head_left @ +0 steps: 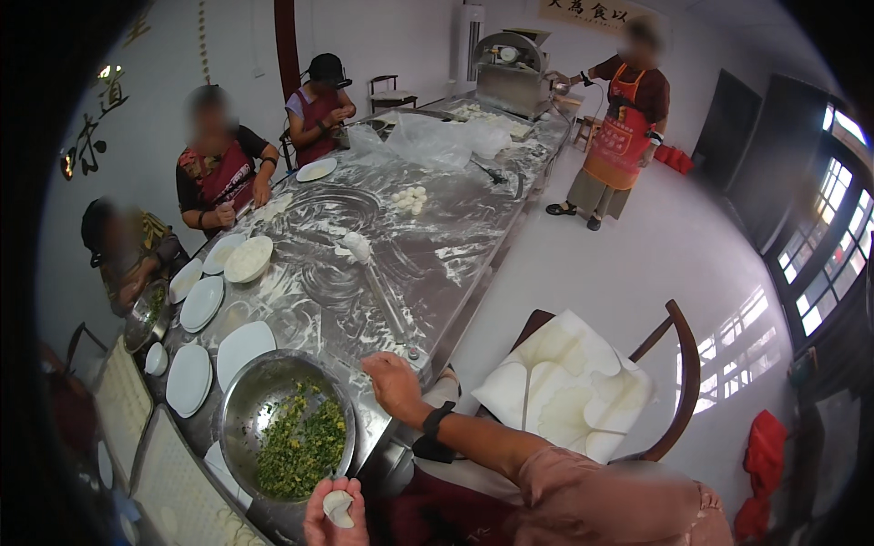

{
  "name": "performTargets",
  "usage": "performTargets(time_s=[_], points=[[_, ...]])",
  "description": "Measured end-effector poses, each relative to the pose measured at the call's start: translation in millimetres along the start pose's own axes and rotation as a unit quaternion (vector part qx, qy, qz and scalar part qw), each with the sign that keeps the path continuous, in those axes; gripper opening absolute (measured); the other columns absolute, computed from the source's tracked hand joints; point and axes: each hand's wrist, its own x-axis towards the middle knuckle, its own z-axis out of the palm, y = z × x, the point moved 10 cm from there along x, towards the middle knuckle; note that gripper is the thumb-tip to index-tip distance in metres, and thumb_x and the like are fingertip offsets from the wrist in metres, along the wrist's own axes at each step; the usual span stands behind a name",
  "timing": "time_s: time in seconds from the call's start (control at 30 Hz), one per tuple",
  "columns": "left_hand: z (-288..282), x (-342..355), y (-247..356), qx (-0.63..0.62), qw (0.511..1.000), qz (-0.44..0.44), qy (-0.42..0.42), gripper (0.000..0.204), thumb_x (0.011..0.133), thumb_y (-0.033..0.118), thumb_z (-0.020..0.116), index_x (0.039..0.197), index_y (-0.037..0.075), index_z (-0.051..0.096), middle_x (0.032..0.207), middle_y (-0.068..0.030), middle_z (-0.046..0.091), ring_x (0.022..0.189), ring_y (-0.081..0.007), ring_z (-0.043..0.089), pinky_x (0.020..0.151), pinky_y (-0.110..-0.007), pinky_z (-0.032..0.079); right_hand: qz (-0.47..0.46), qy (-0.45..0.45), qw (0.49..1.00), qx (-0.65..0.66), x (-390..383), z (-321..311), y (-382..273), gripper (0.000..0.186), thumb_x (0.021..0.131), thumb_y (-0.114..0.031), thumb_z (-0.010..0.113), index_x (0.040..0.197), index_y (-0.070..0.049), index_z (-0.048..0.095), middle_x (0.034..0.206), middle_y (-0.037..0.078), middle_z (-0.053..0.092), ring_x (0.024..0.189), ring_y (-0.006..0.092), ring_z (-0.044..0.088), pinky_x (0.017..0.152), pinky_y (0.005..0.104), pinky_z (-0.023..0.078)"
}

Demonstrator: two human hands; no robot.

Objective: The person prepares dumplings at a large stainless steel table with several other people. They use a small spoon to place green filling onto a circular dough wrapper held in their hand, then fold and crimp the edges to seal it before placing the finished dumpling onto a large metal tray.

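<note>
At the bottom, my left hand (319,519) is closed on a small white dumpling (339,510), folded into a half-moon. A thin metal tip shows just above those fingers, its kind unclear. Beside this hand stands a steel bowl (235,437) of chopped green and yellow filling (300,441). My right hand (396,387) reaches over the table corner right of the bowl, fingers loosely stretched to the left. I see nothing in it; part of its fingers is hard to make out. A black band circles the right wrist.
The floury steel table (432,259) carries white plates (189,380), a long grey bar (382,296), dough pieces (410,198) and plastic sheeting (432,141). Trays (182,482) lie at left. Co-workers stand or sit along the far side; another stands by a machine (510,77). A cushioned chair (569,382) is right.
</note>
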Motion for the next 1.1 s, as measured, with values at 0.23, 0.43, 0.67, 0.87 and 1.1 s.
performTargets(time_s=[0.23, 0.43, 0.67, 0.87, 1.1], points=[[-2, -3, 0, 0.010, 1.000, -0.002, 0.024, 0.064, 0.094, 0.034, 0.054, 0.133, -0.014, 0.037, 0.136, -0.0297, 0.040, 0.132, -0.0412, 0.034, 0.117, -0.049, 0.019, -0.006, -0.015, 1.000, -0.007, -2, 2, -1, 0.029, 0.080, -0.002, 0.057, 0.106, -0.010, 0.066, 0.106, 0.010, 0.063, 0.104, 0.0294, 0.056, 0.089, 0.0398, 0.045], [2, -2, 1, 0.024, 1.000, 0.001, 0.010, 0.066, 0.093, 0.036, 0.054, 0.133, -0.014, 0.037, 0.136, -0.0296, 0.041, 0.132, -0.0411, 0.034, 0.117, -0.049, 0.019, -0.009, -0.004, 1.000, 0.009, -2, -2, -4, 0.029, 0.076, -0.001, 0.055, 0.103, -0.009, 0.064, 0.106, 0.011, 0.063, 0.105, 0.0312, 0.056, 0.089, 0.0411, 0.044], [10, 10, 16, 0.009, 1.000, 0.012, -0.017, 0.062, 0.094, 0.034, 0.052, 0.132, -0.014, 0.038, 0.136, -0.0307, 0.041, 0.133, -0.0418, 0.033, 0.118, -0.049, 0.016, -0.025, -0.026, 0.998, 0.048, 4, 0, 9, 0.028, 0.081, -0.006, 0.057, 0.107, -0.008, 0.067, 0.105, 0.011, 0.065, 0.102, 0.0285, 0.058, 0.087, 0.0390, 0.046], [17, 24, 35, -0.041, 0.998, 0.045, -0.004, 0.056, 0.094, 0.028, 0.053, 0.130, -0.014, 0.040, 0.132, -0.0296, 0.044, 0.129, -0.0387, 0.037, 0.115, -0.046, 0.021, 0.182, -0.103, 0.950, 0.233, 5, -17, 27, 0.029, 0.092, -0.024, 0.055, 0.107, -0.001, 0.066, 0.080, 0.011, 0.067, 0.072, 0.0145, 0.061, 0.066, 0.0284, 0.048], [7, 38, 12, -0.084, 0.994, 0.066, -0.020, 0.057, 0.095, 0.029, 0.053, 0.130, -0.014, 0.039, 0.134, -0.0264, 0.045, 0.133, -0.0382, 0.035, 0.116, -0.045, 0.024, 0.135, -0.152, 0.891, 0.407, 6, -97, -117, 0.029, 0.093, -0.016, 0.055, 0.117, -0.002, 0.063, 0.115, 0.010, 0.065, 0.104, 0.0147, 0.058, 0.092, 0.0287, 0.044]])
